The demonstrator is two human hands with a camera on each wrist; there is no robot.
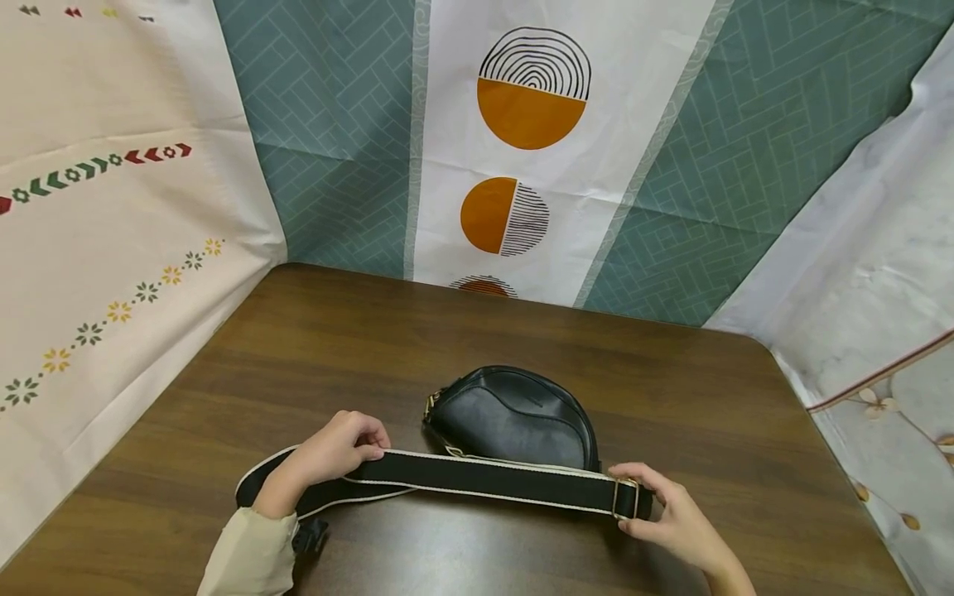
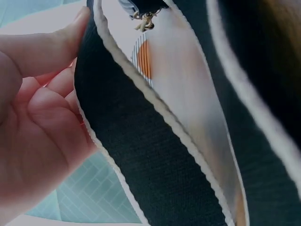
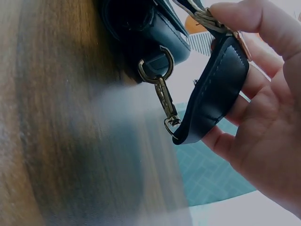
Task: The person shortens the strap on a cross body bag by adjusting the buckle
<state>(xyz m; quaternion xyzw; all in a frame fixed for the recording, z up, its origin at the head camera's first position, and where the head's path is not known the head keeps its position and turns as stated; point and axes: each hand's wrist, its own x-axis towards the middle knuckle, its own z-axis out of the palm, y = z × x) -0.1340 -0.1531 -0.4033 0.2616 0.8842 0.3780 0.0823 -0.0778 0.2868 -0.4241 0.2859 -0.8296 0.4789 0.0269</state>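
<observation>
A black leather handbag (image 1: 522, 414) with a rounded top lies on the wooden table. In front of it stretches a wide black bag strap (image 1: 492, 478) with white edging. My left hand (image 1: 335, 451) pinches the strap's upper edge between thumb and fingers, left of the bag; the left wrist view shows the strap (image 2: 136, 127) close up. At the strap's right end, my right hand (image 1: 667, 513) grips it around the gold slide buckle (image 1: 626, 498). In the right wrist view, a gold swivel clasp (image 3: 164, 101) joins the strap's leather end (image 3: 216, 89) to a ring on the bag.
The brown wooden table (image 1: 358, 331) carries everything. A small black object (image 1: 309, 536) sits by my left sleeve, its kind unclear. Patterned cloths hang around the table: a white one (image 1: 112, 248) at left, a green and white one (image 1: 335, 141) behind, another at right.
</observation>
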